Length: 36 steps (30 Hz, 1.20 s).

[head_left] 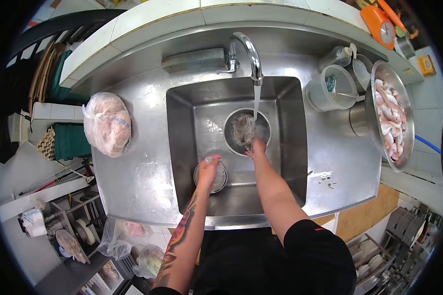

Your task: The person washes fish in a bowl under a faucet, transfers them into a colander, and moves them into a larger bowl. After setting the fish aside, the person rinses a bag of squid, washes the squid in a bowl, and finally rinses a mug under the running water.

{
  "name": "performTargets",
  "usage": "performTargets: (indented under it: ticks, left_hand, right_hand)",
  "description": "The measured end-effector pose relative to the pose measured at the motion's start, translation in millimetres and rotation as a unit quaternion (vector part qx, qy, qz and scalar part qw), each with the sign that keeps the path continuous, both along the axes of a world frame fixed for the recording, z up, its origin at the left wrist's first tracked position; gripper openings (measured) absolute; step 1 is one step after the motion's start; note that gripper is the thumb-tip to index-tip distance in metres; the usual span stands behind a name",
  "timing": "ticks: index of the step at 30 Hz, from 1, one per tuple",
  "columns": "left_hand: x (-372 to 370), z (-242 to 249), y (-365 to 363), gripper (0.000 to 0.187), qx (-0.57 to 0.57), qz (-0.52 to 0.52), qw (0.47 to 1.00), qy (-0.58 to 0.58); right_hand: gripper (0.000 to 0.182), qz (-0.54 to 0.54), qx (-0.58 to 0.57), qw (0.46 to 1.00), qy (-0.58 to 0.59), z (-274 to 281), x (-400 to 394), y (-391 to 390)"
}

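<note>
In the steel sink, a round metal bowl stands under the faucet, and water runs into it. Inside lies a wet, pinkish-brown clump that looks like plastic or meat. My right hand is at the bowl's lower right edge, its fingers curled at the clump; what they grip is unclear. My left hand is over a smaller round metal container at the sink's lower left, fingers bent around something pale and too small to name.
Left of the sink sits a bagged pink mass. To the right are a plastic tub, bottles and a large bowl of fish. An orange scale stands on the back ledge. Green scraps lie right of the sink.
</note>
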<state>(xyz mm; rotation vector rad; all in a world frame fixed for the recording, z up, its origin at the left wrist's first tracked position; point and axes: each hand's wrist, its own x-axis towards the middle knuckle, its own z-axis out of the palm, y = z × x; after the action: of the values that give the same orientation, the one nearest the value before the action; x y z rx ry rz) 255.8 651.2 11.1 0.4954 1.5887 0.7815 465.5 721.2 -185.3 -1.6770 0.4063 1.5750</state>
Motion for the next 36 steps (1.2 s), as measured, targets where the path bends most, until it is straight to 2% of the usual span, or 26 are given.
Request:
performTargets:
  ticks: [1, 2, 3, 5, 9, 11, 15, 17, 24, 28, 32, 36]
  left_hand:
    - [3, 2, -1, 0.022, -0.002, -0.007, 1.000, 0.005]
    - [6, 3, -1, 0.022, -0.001, -0.007, 1.000, 0.005]
    - [10, 4, -2, 0.021, 0.004, -0.010, 1.000, 0.004]
    - [17, 9, -4, 0.020, 0.009, -0.013, 1.000, 0.001]
    - [35, 12, -5, 0.020, 0.008, -0.020, 0.999, -0.048]
    - [39, 9, -7, 0.019, 0.011, -0.030, 0.998, -0.050]
    - [45, 2, -20, 0.019, 0.021, -0.053, 0.997, -0.057]
    - [47, -4, -25, 0.018, 0.022, -0.063, 0.996, -0.060]
    - [44, -9, -37, 0.019, 0.032, -0.069, 0.996, -0.054]
    - [42, 1, -32, 0.020, 0.033, -0.057, 0.996, -0.058]
    - [40, -3, -33, 0.020, 0.037, -0.056, 0.996, -0.053]
    - [41, -5, -35, 0.020, 0.034, -0.060, 0.996, -0.057]
  right_hand:
    - [0.049, 0.096, 0.004, 0.986, -0.136, -18, -2, 3]
    - [0.050, 0.188, 0.008, 0.944, -0.269, -17, -4, 7]
    - [0.050, 0.188, 0.009, 0.944, -0.270, -15, -2, 10]
    - [0.050, 0.371, -0.026, 0.841, -0.392, 17, 3, 17]
    - [0.054, 0.426, -0.050, 0.831, -0.355, 50, 11, 29]
    - [0.062, 0.521, -0.046, 0.767, -0.372, 81, 7, 22]
    - [0.076, 0.576, -0.050, 0.728, -0.369, 57, 1, -15]
    - [0.089, 0.602, -0.038, 0.689, -0.401, 60, -13, -34]
    - [0.099, 0.580, -0.056, 0.712, -0.392, 73, -39, -52]
    - [0.101, 0.554, -0.049, 0.740, -0.379, 40, -32, -51]
    - [0.106, 0.542, -0.026, 0.765, -0.346, 33, -26, -46]
    - [0.097, 0.533, -0.013, 0.770, -0.350, 42, -24, -45]
